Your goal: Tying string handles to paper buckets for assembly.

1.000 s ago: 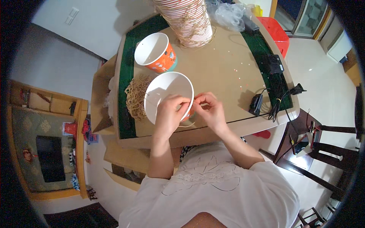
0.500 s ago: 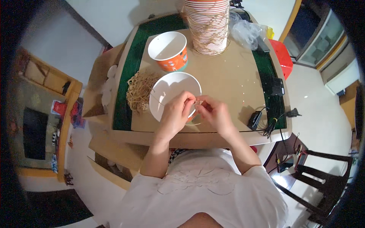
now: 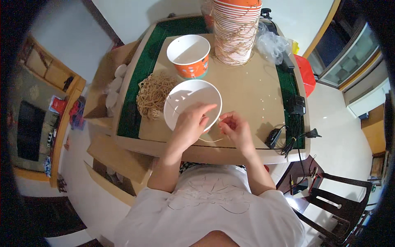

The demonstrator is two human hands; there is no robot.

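Note:
A white paper bucket (image 3: 185,91) stands near me on the cardboard sheet, its open mouth up. My left hand (image 3: 189,123) is over its near side, fingers stretched to the right and thumb apart from them. Just right of the rim, my right hand (image 3: 233,126) has curled fingers pinched together; what they hold, if anything, is too small to make out. Left of the bucket lies a tangled heap of tan string (image 3: 154,95). One strand crosses the rim toward my left hand, and a loose string end (image 3: 211,141) shows below the hands.
Behind stands another orange-and-white bucket (image 3: 189,51), beside a tall stack of nested buckets (image 3: 234,35) wound with string. Clear plastic bags (image 3: 273,46), black cables (image 3: 294,131) and a red stool (image 3: 304,74) are right. A cardboard box (image 3: 98,96) with white round items adjoins the table's left.
My hands have come apart from their shared pinch at the bucket's rim. The left fingers have straightened; the right hand has shifted slightly right and down. The view has shifted a little.

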